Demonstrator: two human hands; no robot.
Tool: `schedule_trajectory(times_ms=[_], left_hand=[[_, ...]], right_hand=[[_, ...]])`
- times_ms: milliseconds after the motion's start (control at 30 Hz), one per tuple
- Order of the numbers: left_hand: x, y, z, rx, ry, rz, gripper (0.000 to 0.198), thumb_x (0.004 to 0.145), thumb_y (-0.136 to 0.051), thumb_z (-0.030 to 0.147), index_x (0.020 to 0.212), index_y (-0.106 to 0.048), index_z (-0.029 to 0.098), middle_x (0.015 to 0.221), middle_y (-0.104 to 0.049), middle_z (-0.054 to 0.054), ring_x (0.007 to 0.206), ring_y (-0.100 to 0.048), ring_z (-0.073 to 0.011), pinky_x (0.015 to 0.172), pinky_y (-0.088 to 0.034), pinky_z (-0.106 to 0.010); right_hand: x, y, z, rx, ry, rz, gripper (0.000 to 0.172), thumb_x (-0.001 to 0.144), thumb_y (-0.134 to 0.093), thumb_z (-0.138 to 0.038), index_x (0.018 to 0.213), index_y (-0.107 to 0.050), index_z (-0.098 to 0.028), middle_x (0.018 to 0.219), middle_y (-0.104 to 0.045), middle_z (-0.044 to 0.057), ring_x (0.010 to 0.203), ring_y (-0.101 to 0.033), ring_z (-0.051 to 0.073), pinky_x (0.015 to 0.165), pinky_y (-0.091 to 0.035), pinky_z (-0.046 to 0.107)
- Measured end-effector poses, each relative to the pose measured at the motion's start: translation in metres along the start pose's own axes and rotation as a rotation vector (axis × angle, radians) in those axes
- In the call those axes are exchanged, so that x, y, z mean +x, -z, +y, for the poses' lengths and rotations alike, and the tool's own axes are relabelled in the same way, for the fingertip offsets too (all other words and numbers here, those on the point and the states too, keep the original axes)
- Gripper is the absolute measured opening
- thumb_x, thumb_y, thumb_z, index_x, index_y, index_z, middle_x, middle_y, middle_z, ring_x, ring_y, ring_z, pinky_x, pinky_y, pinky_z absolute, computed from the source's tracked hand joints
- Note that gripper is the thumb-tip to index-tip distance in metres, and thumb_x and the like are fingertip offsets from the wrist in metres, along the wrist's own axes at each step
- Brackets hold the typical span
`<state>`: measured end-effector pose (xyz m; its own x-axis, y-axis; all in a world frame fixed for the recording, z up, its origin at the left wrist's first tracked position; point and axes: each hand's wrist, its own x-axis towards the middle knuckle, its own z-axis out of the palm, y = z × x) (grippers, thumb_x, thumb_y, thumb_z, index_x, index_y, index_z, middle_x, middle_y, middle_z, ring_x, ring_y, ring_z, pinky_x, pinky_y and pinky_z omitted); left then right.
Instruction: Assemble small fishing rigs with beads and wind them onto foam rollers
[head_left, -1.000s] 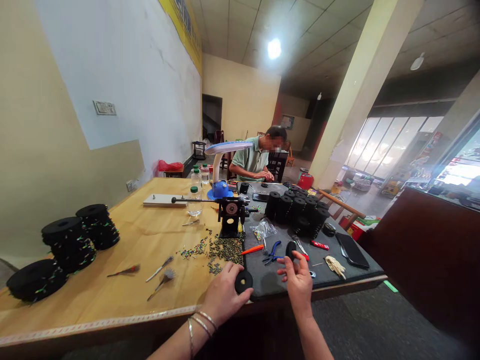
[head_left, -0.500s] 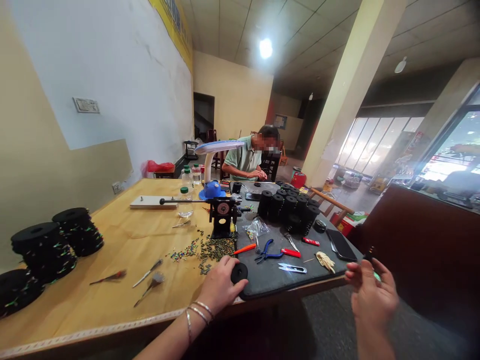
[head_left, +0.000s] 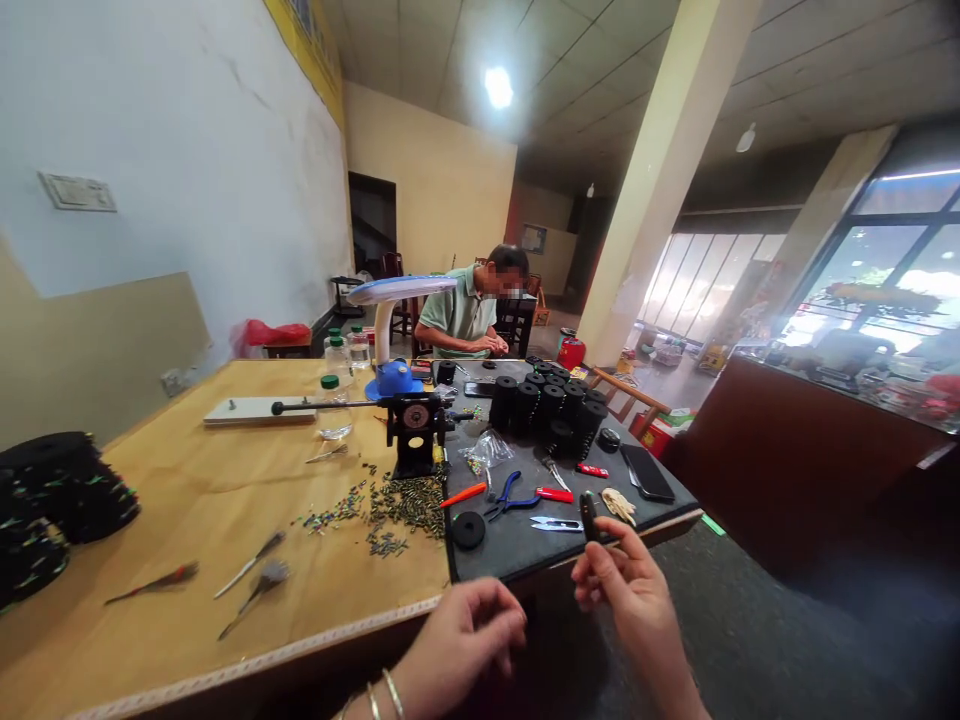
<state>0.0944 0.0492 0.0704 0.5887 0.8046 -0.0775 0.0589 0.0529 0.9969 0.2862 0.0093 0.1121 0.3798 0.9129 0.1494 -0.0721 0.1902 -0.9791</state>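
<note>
My right hand point(head_left: 626, 590) is closed, pinching a small dark rounded piece point(head_left: 589, 515) upright between thumb and fingers, just off the front edge of the grey mat point(head_left: 517, 560). What kind of piece it is, I cannot make out. My left hand point(head_left: 480, 630) hangs in front of the table edge, its fingers loosely curled and apart, with nothing visible in them. A black foam spool point(head_left: 469, 530) lies flat on the mat beyond my left hand. Scissor-like thread snips point(head_left: 556, 524), blue-handled pliers point(head_left: 506, 497) and an orange pen-like tool point(head_left: 463, 495) lie near it.
Many small dark pieces point(head_left: 409, 503) are heaped beside a black winding device point(head_left: 415, 435). Black spools point(head_left: 551, 405) stand grouped on the mat; others point(head_left: 82, 490) are stacked at left. A phone point(head_left: 649, 472) lies at right. Across the table, a person point(head_left: 469, 315) sits working.
My left hand has let go of the black foam spool and drawn back toward me. My right hand has come left, nearer the mat, with the dark piece. The view has turned right.
</note>
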Motion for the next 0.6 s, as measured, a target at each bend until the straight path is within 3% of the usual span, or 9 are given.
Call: schedule_trajectory(times_ms=[33,100,200,300,400,500,600], left_hand=[[-0.008,-0.007,-0.004,-0.186,0.116,-0.106,0.027,0.074,-0.063,0.043,0.08,-0.063,0.016,0.07,-0.069,-0.006,0.049,-0.055,-0.0131,0.046,-0.037,-0.022],[-0.018,-0.016,-0.012,-0.491,0.227,-0.276,0.036,0.066,-0.072,0.044,0.082,-0.067,0.013,0.076,-0.071,-0.01,0.051,-0.058,-0.0103,0.05,-0.039,-0.019],[-0.024,-0.013,-0.018,-0.873,0.3,-0.313,0.046,0.065,-0.074,0.046,0.096,-0.067,0.013,0.097,-0.071,-0.013,0.059,-0.063,-0.0104,0.058,-0.045,-0.02],[-0.025,0.002,-0.016,-1.18,0.373,-0.062,0.028,0.079,-0.064,0.037,0.098,-0.066,0.017,0.1,-0.07,-0.006,0.053,-0.062,-0.0063,0.052,-0.047,-0.016],[-0.027,0.018,-0.016,-1.339,0.374,0.243,0.016,0.088,-0.053,0.021,0.083,-0.065,0.013,0.073,-0.069,-0.002,0.047,-0.058,-0.0039,0.048,-0.046,-0.013],[-0.033,0.031,-0.022,-1.257,0.287,0.397,0.018,0.087,-0.052,0.016,0.074,-0.063,0.011,0.056,-0.06,0.001,0.042,-0.052,-0.0039,0.044,-0.043,-0.013],[-0.044,0.04,-0.027,-1.043,0.126,0.484,0.014,0.076,-0.068,0.024,0.073,-0.065,0.011,0.055,-0.058,0.001,0.043,-0.049,-0.0043,0.043,-0.04,-0.014]], right_hand=[[-0.003,-0.01,0.005,0.015,-0.014,-0.032,0.045,0.071,-0.07,-0.044,0.104,-0.051,-0.019,0.057,-0.065,-0.001,0.044,-0.059,0.015,0.041,-0.047,0.023],[-0.011,-0.028,0.013,0.038,-0.041,-0.089,0.044,0.073,-0.069,-0.043,0.104,-0.051,-0.019,0.058,-0.065,-0.001,0.045,-0.059,0.014,0.042,-0.048,0.023],[-0.021,-0.051,0.023,0.062,-0.073,-0.133,0.044,0.074,-0.069,-0.042,0.106,-0.049,-0.02,0.06,-0.067,-0.001,0.048,-0.061,0.014,0.045,-0.049,0.022],[-0.029,-0.068,0.031,0.098,-0.079,-0.125,0.047,0.072,-0.071,-0.042,0.107,-0.049,-0.02,0.06,-0.068,-0.001,0.05,-0.062,0.015,0.047,-0.051,0.023],[-0.034,-0.081,0.043,0.122,-0.088,-0.119,0.048,0.072,-0.07,-0.043,0.107,-0.048,-0.019,0.061,-0.069,0.001,0.052,-0.065,0.017,0.049,-0.053,0.025],[-0.035,-0.089,0.058,0.082,-0.114,-0.099,0.05,0.071,-0.07,-0.045,0.107,-0.047,-0.019,0.066,-0.072,0.003,0.054,-0.066,0.018,0.049,-0.053,0.026],[-0.031,-0.094,0.075,-0.052,-0.103,-0.06,0.051,0.072,-0.068,-0.048,0.108,-0.048,-0.019,0.069,-0.073,0.004,0.053,-0.066,0.018,0.047,-0.051,0.025]])
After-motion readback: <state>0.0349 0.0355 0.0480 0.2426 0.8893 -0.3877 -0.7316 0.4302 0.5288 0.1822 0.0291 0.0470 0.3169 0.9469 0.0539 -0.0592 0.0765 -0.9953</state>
